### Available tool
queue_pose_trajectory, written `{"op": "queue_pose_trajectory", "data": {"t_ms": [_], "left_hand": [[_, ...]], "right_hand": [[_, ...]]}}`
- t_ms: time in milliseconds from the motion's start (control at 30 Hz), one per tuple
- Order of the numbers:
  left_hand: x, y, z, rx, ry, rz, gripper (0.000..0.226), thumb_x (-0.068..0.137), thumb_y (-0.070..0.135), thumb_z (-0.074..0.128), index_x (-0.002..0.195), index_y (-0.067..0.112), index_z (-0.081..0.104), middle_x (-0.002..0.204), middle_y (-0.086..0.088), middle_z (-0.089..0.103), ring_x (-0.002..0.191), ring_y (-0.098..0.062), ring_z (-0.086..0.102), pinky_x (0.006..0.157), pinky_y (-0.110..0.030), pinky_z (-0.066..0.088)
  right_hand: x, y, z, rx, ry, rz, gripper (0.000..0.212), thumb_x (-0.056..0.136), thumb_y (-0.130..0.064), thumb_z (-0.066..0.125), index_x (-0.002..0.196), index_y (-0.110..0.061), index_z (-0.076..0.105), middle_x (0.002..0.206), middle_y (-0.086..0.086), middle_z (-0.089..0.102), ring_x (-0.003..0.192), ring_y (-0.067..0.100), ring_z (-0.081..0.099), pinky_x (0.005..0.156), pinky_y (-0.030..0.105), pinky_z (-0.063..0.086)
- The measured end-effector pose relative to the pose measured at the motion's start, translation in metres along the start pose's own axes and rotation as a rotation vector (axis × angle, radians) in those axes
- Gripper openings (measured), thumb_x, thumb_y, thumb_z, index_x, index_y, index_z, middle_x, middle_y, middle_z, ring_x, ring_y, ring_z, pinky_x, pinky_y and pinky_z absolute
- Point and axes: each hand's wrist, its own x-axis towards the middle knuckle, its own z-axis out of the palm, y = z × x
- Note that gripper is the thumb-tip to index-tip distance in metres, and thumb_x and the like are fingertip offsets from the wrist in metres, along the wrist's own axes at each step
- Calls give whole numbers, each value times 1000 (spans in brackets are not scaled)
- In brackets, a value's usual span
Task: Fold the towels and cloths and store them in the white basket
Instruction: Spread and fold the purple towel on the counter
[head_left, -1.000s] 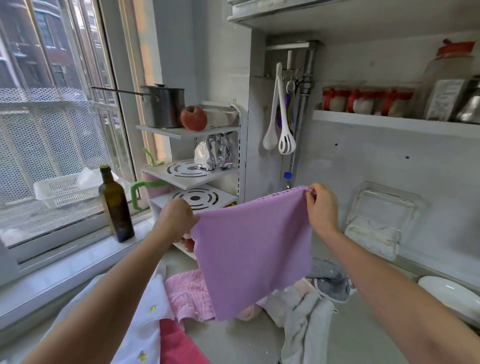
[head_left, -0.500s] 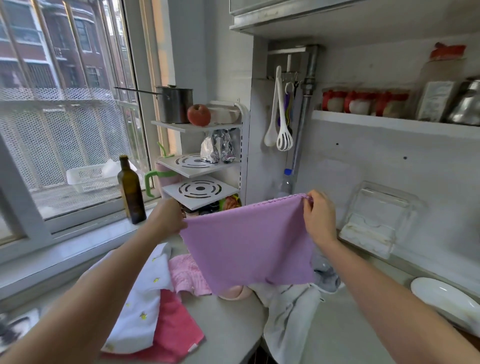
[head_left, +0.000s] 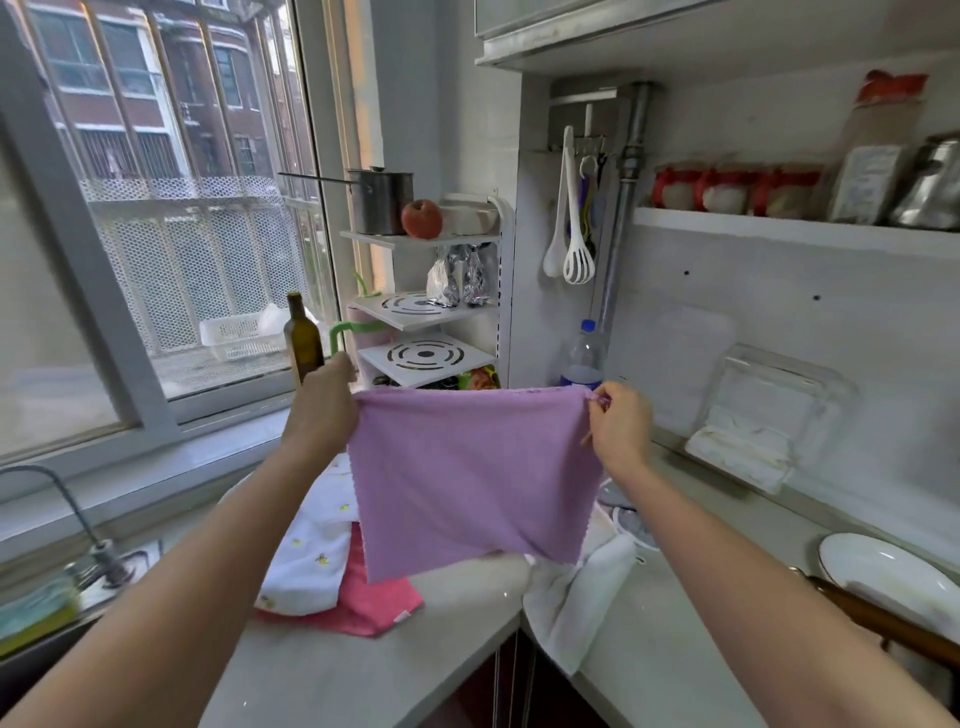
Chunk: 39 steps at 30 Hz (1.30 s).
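A purple cloth (head_left: 467, 473) hangs spread in the air above the counter corner. My left hand (head_left: 322, 410) grips its top left corner and my right hand (head_left: 618, 431) pinches its top right corner. Below it on the counter lie a white cloth with small yellow prints (head_left: 311, 556), a pink cloth (head_left: 379, 592) under that, and a white towel (head_left: 582, 597) draped over the counter edge. A white basket (head_left: 234, 335) stands outside the window on the ledge.
A dark glass bottle (head_left: 304, 338) stands on the sill by my left hand. A white tiered rack (head_left: 426, 358) holds a pot and an apple. A water bottle (head_left: 584, 353), a clear container (head_left: 763, 421) and a white plate (head_left: 883, 577) sit to the right. A sink tap (head_left: 67, 509) is at left.
The view has pulled back and the cloth is held lower and more level. My hands keep the same corners, stretched slightly wider apart.
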Motion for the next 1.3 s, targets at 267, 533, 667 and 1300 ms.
{"op": "queue_pose_trajectory", "data": {"t_ms": [267,533,667,1300], "left_hand": [[-6,1,-30,-2,-257,-23,10,70,-4,56,65,-4,64,71,-11,55,69,-24,48,49,-26,33],[-6,-14,-55,-75,-311,152,14,73,3,60,80,4,72,78,-8,64,73,-22,54,56,-23,38],[-8,-22,-55,110,-373,162,22,84,27,65,72,9,67,71,-5,59,64,-20,53,50,-25,37],[-30,-65,-71,221,-363,396,30,83,40,62,65,17,54,61,3,46,64,-19,45,53,-28,31]], "right_hand": [[-8,-24,-20,-45,-42,18,21,86,6,40,75,0,57,71,17,61,59,31,61,55,38,53],[-31,-46,-36,-143,-58,-126,18,84,9,40,88,0,55,89,13,54,80,28,47,62,30,24],[-38,-54,-42,-328,-207,-51,22,86,5,42,91,2,63,96,22,62,91,37,56,66,30,32],[-85,-85,-1,-291,-78,-264,26,91,-15,55,67,-10,47,66,9,54,64,28,47,59,32,31]]}}
